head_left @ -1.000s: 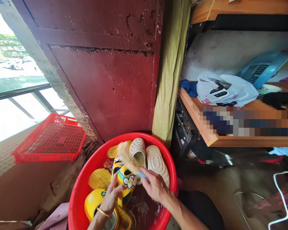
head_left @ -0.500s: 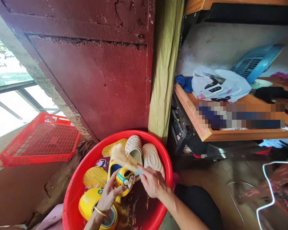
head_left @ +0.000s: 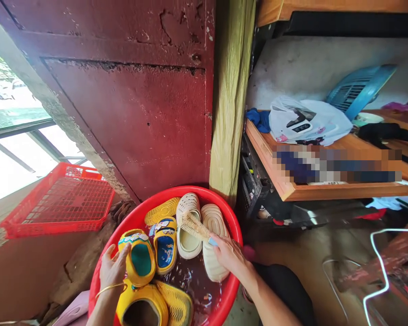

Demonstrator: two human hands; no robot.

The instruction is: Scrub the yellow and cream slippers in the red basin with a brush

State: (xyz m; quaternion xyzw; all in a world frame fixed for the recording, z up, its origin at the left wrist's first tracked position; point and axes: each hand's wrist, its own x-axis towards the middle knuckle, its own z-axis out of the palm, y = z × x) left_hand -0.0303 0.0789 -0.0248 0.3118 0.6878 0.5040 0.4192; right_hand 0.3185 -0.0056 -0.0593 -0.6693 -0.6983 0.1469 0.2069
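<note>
Pale-bristled brush [head_left: 194, 225] over perforated cream clog [head_left: 189, 244], fingers of right hand [head_left: 230, 256] wrapped round brush handle [head_left: 212, 242], fingers of left hand [head_left: 113, 268] spread against smooth yellow clog [head_left: 141, 260], round red basin [head_left: 237, 237] holding both clogs and dark water [head_left: 194, 286].

Your right hand [head_left: 229, 253] hides part of the brush handle [head_left: 213, 241]; bottom edge crops the red tub [head_left: 237, 231]; pixelated patch [head_left: 336, 165] unreadable.

The basin [head_left: 230, 212] looks glossy plastic, the brush [head_left: 194, 226] rough-bristled, the beige clog [head_left: 187, 244] smooth.
</note>
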